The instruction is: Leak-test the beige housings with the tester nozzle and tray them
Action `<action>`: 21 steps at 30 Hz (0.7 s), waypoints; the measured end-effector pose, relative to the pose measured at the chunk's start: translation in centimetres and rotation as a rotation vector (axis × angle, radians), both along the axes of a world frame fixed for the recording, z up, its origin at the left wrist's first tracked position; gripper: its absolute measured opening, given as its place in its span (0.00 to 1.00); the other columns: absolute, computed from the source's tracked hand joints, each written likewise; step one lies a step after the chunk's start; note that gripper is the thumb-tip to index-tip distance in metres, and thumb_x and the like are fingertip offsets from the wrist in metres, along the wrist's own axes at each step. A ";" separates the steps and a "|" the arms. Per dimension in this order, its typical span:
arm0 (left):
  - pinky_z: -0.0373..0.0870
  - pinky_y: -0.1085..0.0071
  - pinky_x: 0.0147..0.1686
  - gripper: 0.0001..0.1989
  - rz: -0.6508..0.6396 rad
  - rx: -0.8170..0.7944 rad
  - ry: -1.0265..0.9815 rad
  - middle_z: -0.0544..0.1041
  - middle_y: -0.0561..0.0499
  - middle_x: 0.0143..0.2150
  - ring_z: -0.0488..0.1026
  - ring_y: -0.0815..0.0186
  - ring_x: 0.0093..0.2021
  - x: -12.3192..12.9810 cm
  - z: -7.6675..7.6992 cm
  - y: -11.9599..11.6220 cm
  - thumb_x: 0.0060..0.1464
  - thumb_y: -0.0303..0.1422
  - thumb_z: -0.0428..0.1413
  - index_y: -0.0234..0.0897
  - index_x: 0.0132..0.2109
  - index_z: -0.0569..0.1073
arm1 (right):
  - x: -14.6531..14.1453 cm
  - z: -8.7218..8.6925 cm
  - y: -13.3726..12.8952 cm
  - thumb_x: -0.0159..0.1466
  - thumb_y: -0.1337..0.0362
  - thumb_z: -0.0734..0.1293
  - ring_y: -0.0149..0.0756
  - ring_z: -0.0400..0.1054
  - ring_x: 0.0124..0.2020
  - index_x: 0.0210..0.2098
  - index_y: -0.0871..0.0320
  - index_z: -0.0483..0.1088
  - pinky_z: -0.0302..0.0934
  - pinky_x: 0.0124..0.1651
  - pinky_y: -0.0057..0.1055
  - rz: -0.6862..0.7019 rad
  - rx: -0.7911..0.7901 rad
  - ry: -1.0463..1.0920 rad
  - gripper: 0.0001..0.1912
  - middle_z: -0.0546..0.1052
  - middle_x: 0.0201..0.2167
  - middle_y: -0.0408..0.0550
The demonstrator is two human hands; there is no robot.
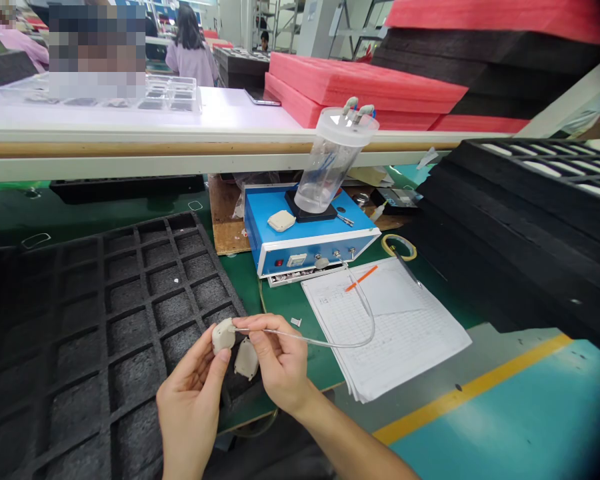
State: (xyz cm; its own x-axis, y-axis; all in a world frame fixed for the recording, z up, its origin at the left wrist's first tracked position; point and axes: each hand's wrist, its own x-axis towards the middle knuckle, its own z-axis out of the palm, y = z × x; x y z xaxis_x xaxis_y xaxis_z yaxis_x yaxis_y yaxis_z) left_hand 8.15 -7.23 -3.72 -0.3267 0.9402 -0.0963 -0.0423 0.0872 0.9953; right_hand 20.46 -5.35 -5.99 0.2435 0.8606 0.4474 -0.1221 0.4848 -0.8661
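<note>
Your left hand [190,400] hides the lower half of the small cream plastic housing [223,335], and your right hand [275,363] covers one edge of the second cream housing [247,360]. The black foam grid tray [105,333] runs off the left and bottom edges; the stack of black foam trays [525,227] off the right. Writing on the white paper forms [405,333] and the blue control box's panel labels [296,260] are too small to read.

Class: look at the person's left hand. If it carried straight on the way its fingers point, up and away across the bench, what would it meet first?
The left hand holds a small white part. Straight on lies the black foam tray with its grid of pockets; probably that first, though depth is unclear.
</note>
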 end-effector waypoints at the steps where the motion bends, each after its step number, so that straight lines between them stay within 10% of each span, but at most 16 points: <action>1: 0.81 0.59 0.53 0.22 0.000 0.001 -0.001 0.85 0.43 0.51 0.84 0.51 0.49 0.0 0.0 0.0 0.48 0.41 0.72 0.39 0.50 0.85 | 0.0 0.0 0.0 0.72 0.65 0.66 0.39 0.82 0.45 0.44 0.53 0.76 0.79 0.49 0.37 0.000 0.002 0.000 0.06 0.84 0.42 0.51; 21: 0.82 0.59 0.51 0.23 0.001 0.001 0.001 0.85 0.44 0.50 0.85 0.51 0.48 0.0 0.3 0.0 0.47 0.42 0.72 0.40 0.49 0.85 | 0.0 0.0 0.1 0.72 0.65 0.66 0.39 0.82 0.45 0.44 0.52 0.76 0.79 0.49 0.37 -0.001 -0.013 -0.003 0.06 0.84 0.42 0.50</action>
State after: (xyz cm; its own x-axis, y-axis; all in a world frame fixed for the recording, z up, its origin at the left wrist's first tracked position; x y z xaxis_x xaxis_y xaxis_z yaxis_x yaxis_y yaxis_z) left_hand 8.20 -7.24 -3.39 -0.3281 0.9399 -0.0945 -0.0413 0.0857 0.9955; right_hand 20.46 -5.27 -5.96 0.2426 0.8664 0.4365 -0.1190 0.4731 -0.8729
